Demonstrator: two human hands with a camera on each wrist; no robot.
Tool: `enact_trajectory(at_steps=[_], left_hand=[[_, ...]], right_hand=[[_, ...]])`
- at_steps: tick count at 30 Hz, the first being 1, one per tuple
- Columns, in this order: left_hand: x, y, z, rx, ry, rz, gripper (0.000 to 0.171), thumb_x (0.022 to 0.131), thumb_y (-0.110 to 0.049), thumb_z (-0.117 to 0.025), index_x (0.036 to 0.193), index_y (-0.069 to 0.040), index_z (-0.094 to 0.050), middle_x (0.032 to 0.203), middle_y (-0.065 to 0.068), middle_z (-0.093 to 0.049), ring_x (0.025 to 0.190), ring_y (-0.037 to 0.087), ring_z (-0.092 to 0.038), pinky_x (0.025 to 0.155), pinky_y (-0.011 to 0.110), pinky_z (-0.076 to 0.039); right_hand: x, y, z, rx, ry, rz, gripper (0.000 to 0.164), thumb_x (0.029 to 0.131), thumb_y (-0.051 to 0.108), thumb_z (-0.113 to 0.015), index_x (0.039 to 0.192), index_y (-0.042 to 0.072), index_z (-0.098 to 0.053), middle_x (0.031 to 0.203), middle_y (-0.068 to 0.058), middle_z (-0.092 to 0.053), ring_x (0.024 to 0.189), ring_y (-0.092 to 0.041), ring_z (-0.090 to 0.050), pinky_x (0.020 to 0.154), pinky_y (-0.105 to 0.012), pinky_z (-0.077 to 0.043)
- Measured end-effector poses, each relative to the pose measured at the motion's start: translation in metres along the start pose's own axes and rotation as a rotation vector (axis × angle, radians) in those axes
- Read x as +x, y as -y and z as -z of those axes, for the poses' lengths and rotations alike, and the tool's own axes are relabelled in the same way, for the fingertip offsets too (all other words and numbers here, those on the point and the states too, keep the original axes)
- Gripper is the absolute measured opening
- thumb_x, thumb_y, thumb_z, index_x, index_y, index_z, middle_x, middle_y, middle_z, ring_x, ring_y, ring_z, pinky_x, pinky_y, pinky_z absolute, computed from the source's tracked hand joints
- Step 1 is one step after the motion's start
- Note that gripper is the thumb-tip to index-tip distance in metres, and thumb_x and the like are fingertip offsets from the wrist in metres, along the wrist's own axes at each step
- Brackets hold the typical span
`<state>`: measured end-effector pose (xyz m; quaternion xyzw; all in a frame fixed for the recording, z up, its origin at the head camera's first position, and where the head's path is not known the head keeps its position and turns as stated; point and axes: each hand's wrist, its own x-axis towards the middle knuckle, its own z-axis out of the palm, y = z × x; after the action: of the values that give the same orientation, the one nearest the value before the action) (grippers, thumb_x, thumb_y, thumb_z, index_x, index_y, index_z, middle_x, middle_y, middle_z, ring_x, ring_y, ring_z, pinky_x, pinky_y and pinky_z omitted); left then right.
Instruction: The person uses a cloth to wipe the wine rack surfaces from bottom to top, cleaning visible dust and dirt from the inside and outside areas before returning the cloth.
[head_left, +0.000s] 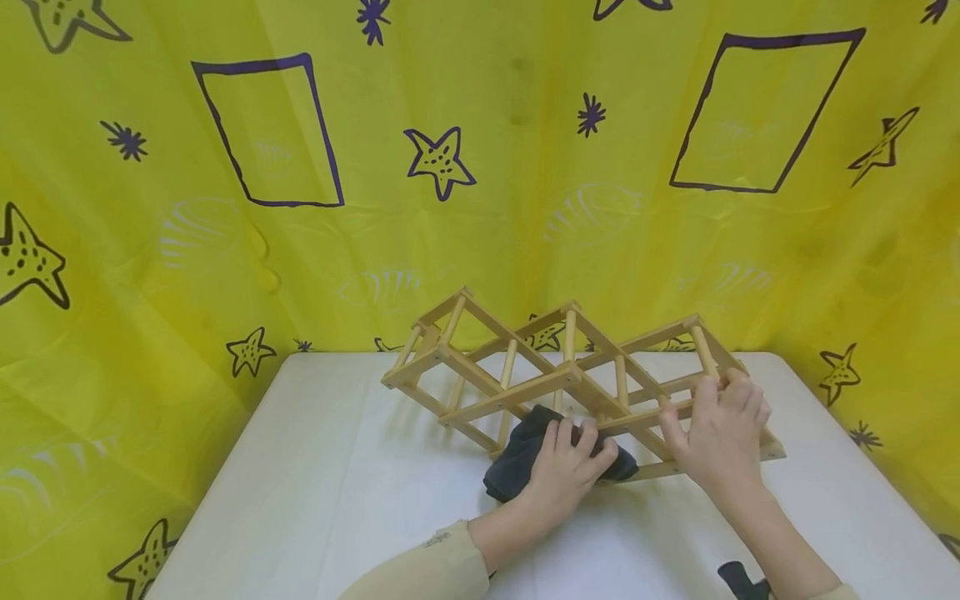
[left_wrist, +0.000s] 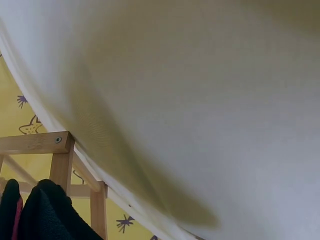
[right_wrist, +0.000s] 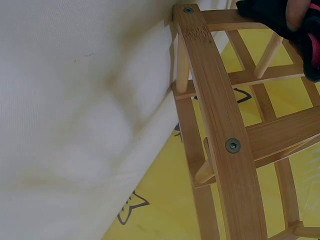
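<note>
A wooden lattice rack (head_left: 510, 395) of crossed slats and round dowels stands on the table, seen close up in the right wrist view (right_wrist: 232, 115). My left hand (head_left: 566, 462) holds a dark cloth (head_left: 517, 458) against the rack's lower front slats, with its fingers bent over the cloth. Pinkish-red edging shows on that cloth (left_wrist: 55, 215) in the left wrist view. At the rack's right end, my right hand (head_left: 720, 433) grips the frame, thumb on the near side and fingers over the top. The cloth hides the slat part beneath it.
A white-covered table (head_left: 360, 508) carries the rack. Behind it hangs a yellow curtain (head_left: 510, 233) with drawn stars and frames. A black object (head_left: 738, 579) shows beside the right forearm at the bottom edge.
</note>
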<state>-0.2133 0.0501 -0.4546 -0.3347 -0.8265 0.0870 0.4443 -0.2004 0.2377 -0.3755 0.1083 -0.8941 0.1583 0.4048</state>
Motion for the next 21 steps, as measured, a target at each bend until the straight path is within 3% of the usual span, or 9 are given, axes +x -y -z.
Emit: enact_trajectory(at_steps=[7,13,17,21], left_hand=[[0.0024,0.0007,-0.0054,-0.034,-0.097,-0.002,0.011,0.087,-0.016,-0.050,0.095,-0.020,-0.043,0.094,0.004,-0.047,0.071,0.017,-0.044,0.066,0.025,-0.044],[0.0021,0.0025,-0.0058,-0.034,-0.156,-0.023,0.013,0.090,-0.010,-0.038,0.093,-0.020,-0.046,0.088,0.004,-0.050,0.064,0.015,-0.041,0.060,0.022,-0.040],[0.0019,0.0055,-0.0025,-0.049,-0.128,-0.047,0.010,0.084,-0.016,-0.054,0.093,-0.019,-0.048,0.086,0.003,-0.050,0.062,0.013,-0.040,0.057,0.020,-0.038],[-0.0025,0.0081,-0.0022,-0.047,-0.085,-0.069,0.030,0.072,-0.025,-0.070,0.093,-0.018,-0.050,0.085,0.003,-0.050,0.062,0.013,-0.040,0.056,0.020,-0.037]], right_hand=[[0.0004,0.0005,0.0007,-0.001,0.010,-0.009,0.038,0.076,0.035,-0.040,0.078,-0.003,-0.039,0.095,-0.029,-0.028,0.083,-0.045,-0.028,0.064,-0.052,-0.022],[0.0002,0.0001,0.0008,-0.006,0.007,-0.003,0.039,0.076,0.036,-0.038,0.078,-0.004,-0.039,0.095,-0.029,-0.028,0.083,-0.045,-0.028,0.064,-0.051,-0.021],[0.0001,0.0002,0.0006,-0.009,0.001,-0.003,0.041,0.078,0.037,-0.036,0.077,-0.003,-0.039,0.094,-0.028,-0.028,0.083,-0.045,-0.028,0.063,-0.051,-0.021],[0.0001,0.0001,0.0001,-0.005,0.002,-0.005,0.038,0.077,0.035,-0.040,0.075,-0.003,-0.038,0.094,-0.028,-0.028,0.083,-0.045,-0.028,0.063,-0.050,-0.020]])
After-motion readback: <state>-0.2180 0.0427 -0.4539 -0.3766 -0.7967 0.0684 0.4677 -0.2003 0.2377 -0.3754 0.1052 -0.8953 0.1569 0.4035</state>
